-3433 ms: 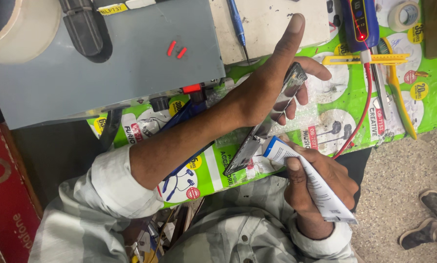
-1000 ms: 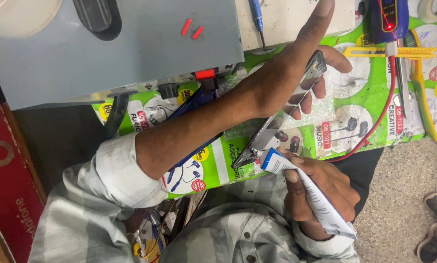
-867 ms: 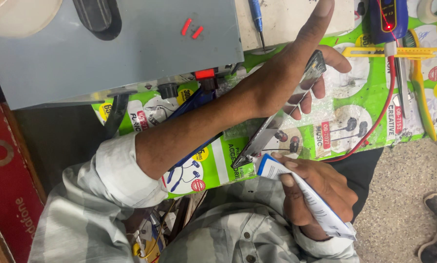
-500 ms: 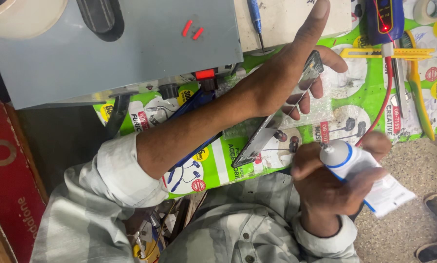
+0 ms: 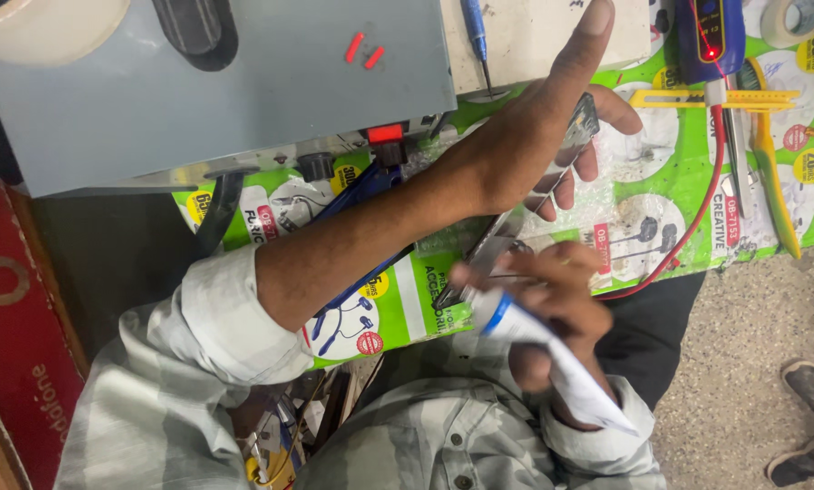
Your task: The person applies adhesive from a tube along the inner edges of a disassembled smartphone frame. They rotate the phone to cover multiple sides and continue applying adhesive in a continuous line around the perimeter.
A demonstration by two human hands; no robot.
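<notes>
While the left hand (image 5: 525,150) pinches the flat phone (image 5: 525,213) steady, the right hand (image 5: 552,304) grips a white tube (image 5: 552,363), nozzle aimed at its near edge.

A slim, flat phone (image 5: 525,213) with a shiny dark face lies tilted on edge across the green printed sheet, its upper end pinched in the left hand (image 5: 538,136). A white squeeze tube (image 5: 552,363) with a blue band near its nozzle sits in the right hand (image 5: 552,299), nozzle close to the phone's lower end.
</notes>
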